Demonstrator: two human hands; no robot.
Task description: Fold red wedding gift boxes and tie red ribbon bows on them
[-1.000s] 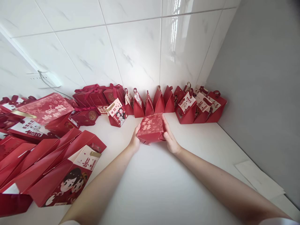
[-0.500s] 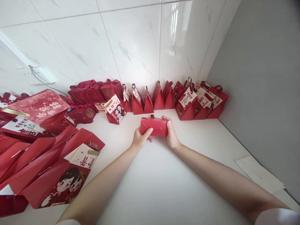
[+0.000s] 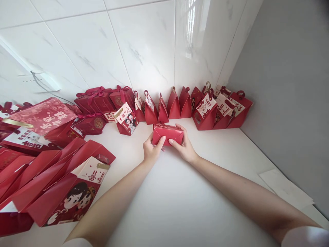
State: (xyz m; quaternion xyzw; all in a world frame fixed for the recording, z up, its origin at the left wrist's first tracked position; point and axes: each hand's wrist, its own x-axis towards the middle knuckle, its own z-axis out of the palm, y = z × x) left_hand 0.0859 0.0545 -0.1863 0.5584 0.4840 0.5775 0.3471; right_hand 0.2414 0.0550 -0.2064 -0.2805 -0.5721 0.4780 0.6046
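Box [image 3: 167, 132] front and centre, out over the white table [image 3: 159, 199], and it's firmly held! Left hand [image 3: 151, 150] grips the left end, right hand [image 3: 187, 149] the right, thumbs [image 3: 163, 139] on the plain red face nearest us. Behind, peaked cartons [image 3: 173, 109] line the tiled wall [image 3: 146, 44]; left of the box stands a couple-print packet [image 3: 127, 120], then ribboned parcels [image 3: 104, 99], with leaning bags [image 3: 55, 181] crowding the near left.

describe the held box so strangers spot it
Find the white tiled wall, then peaked red cardboard boxes along its foot. Nearer the camera, the left hand and right hand hold a red cardboard box. It alone is held, thumbs on its flat face.
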